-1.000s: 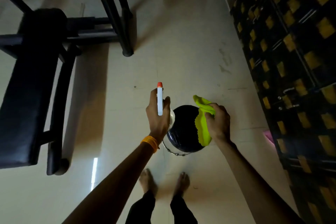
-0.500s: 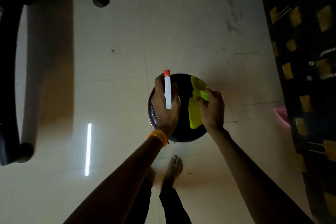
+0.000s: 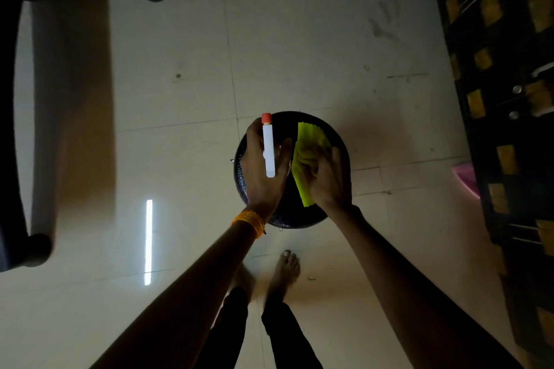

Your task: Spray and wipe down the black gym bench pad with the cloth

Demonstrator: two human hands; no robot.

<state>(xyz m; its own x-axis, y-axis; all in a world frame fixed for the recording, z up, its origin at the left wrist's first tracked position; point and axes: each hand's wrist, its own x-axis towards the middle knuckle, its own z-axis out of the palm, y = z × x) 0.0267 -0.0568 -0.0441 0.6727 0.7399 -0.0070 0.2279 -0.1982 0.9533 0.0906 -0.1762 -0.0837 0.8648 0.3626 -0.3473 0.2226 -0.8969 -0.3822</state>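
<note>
Left hand [image 3: 263, 171] grips a white spray bottle [image 3: 268, 149]; right hand [image 3: 328, 181] clutches the yellow cloth [image 3: 307, 156] above a black bucket [image 3: 338, 141].

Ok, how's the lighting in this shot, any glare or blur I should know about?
Head view: dim overall; a bright glare strip on the floor; the right hand gripping the yellow cloth is motion-blurred; the spray bottle in the left hand looks sharp.

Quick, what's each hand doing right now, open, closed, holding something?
Left hand: closed, grips the spray bottle.
Right hand: closed, grips the cloth.
</note>
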